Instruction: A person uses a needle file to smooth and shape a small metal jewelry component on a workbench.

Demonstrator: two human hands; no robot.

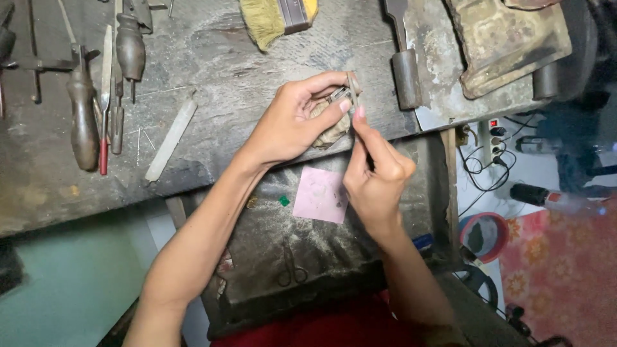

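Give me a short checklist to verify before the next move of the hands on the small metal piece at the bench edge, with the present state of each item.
1. Left hand has the small metal piece pinched between thumb and fingers: ok.
2. Cloth sits under the piece inside the left hand's grip: ok.
3. Right hand holds a thin tool with its tip at the piece: ok; kind of tool: cannot tell.
4. Tray lies below both hands: ok.
5. Pink sheet lies flat in the tray: ok.
6. Surface state of the piece: cannot tell, too small.
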